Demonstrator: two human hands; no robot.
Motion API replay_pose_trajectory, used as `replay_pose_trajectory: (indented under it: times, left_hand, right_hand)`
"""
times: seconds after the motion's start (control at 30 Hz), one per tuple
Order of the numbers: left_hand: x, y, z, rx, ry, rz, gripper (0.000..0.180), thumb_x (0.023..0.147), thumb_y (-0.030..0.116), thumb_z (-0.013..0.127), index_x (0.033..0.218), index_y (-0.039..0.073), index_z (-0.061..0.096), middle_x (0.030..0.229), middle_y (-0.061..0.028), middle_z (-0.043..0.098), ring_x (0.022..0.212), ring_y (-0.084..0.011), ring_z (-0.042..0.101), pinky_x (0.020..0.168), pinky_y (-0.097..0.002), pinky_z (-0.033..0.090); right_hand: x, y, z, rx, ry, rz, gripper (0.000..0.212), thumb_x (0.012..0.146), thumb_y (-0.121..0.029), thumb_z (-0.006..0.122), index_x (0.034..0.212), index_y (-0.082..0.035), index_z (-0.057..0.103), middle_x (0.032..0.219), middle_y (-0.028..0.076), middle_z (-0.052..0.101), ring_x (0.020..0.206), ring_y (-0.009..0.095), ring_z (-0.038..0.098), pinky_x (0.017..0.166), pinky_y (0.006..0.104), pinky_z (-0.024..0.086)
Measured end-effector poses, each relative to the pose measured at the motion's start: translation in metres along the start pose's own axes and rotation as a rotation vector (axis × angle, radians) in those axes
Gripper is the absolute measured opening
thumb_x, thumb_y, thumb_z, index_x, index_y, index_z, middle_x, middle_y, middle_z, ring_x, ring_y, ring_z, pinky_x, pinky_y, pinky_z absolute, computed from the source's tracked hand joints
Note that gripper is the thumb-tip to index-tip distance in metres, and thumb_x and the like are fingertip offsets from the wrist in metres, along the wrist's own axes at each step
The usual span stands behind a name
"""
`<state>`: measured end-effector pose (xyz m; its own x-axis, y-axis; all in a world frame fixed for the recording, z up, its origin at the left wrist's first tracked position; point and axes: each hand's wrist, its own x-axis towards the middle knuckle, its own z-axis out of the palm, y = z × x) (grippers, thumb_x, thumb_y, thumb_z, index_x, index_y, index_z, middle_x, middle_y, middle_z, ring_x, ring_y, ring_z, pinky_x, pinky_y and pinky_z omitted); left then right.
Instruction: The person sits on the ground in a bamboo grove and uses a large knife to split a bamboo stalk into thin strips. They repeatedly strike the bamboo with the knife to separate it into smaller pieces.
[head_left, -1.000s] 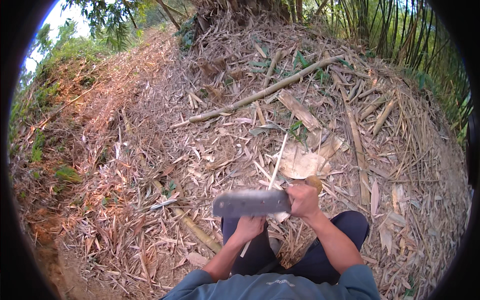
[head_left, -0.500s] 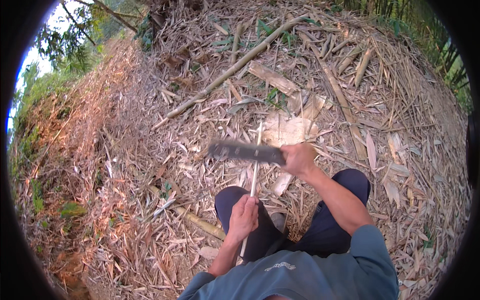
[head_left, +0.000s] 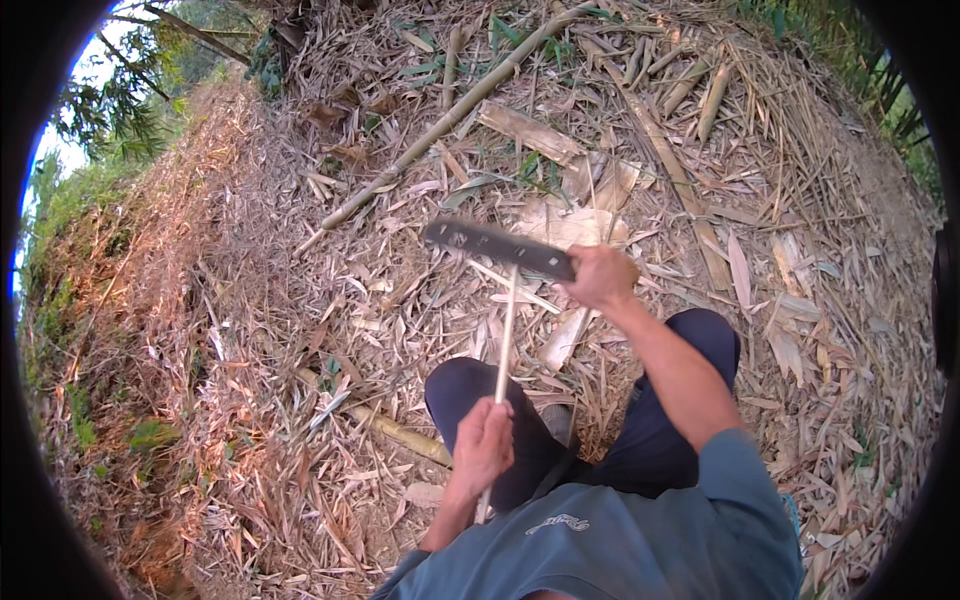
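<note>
My left hand (head_left: 485, 442) is closed around a thin pale stick (head_left: 506, 345), which rises from beside my left knee and points away from me. In my right hand (head_left: 603, 277) is a machete (head_left: 500, 247) with a broad, dark, pale-spotted blade; my fingers hide its grip. The blade lies crosswise, pointing left, at the stick's far end. Whether it touches the stick I cannot tell. Just below the blade, a pale strip (head_left: 540, 300) slants behind the stick.
Dry leaves and split bamboo litter the ground. A long pole (head_left: 440, 125) slants beyond the blade, near a flat pale sheath-like piece (head_left: 545, 222). Another bamboo length (head_left: 400, 436) lies left of my left knee (head_left: 465, 385). The reddish slope (head_left: 150, 270) is at the left.
My right hand and the machete have moved away from me, up to the stick's far end. The stick no longer shows beyond the blade. My left hand keeps its hold.
</note>
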<state>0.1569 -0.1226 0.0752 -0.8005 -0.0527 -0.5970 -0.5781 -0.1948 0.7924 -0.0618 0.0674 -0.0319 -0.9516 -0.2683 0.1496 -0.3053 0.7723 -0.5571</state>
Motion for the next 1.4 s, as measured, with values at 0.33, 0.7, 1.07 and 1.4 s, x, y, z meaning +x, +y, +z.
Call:
replay_pose_trajectory:
  times: [0.33, 0.7, 1.07, 1.4]
  left_hand:
    - [-0.012, 0.0, -0.017, 0.0, -0.041, 0.087, 0.023, 0.109, 0.026, 0.043, 0.102, 0.005, 0.05, 0.056, 0.0052, 0.036, 0.041, -0.003, 0.03, 0.036, -0.0202, 0.029]
    - [-0.012, -0.004, -0.015, 0.019, -0.047, 0.083, 0.025, 0.108, 0.028, 0.045, 0.1, 0.005, 0.049, 0.056, 0.005, 0.036, 0.04, -0.0032, 0.03, 0.036, -0.0208, 0.032]
    - [-0.021, -0.007, -0.021, 0.049, -0.01, 0.135, 0.024, 0.109, 0.029, 0.044, 0.1, 0.007, 0.048, 0.053, 0.005, 0.033, 0.038, -0.0049, 0.029, 0.034, -0.0218, 0.031]
    - [-0.037, 0.01, -0.019, -0.181, -0.102, 0.065, 0.029, 0.108, 0.036, 0.042, 0.105, 0.008, 0.051, 0.049, 0.004, 0.03, 0.033, -0.0048, 0.026, 0.032, -0.0205, 0.025]
  right_hand:
    - [-0.012, -0.028, -0.003, 0.194, 0.056, -0.18, 0.019, 0.071, -0.028, 0.071, 0.067, -0.011, 0.065, 0.053, 0.008, 0.061, 0.048, 0.024, 0.062, 0.047, 0.0371, 0.05]
    - [-0.019, -0.036, -0.009, 0.096, -0.101, -0.088, 0.016, 0.063, -0.027, 0.071, 0.073, -0.015, 0.068, 0.059, 0.003, 0.066, 0.052, 0.02, 0.065, 0.051, 0.0361, 0.052]
    - [-0.015, -0.035, -0.024, 0.035, -0.189, -0.04, 0.012, 0.072, -0.029, 0.069, 0.073, -0.017, 0.069, 0.063, 0.003, 0.067, 0.055, 0.021, 0.067, 0.052, 0.0419, 0.052]
    - [0.014, 0.021, -0.004, 0.319, -0.011, 0.506, 0.032, 0.078, -0.037, 0.07, 0.085, -0.006, 0.075, 0.07, 0.015, 0.071, 0.064, 0.031, 0.071, 0.06, 0.0421, 0.056]
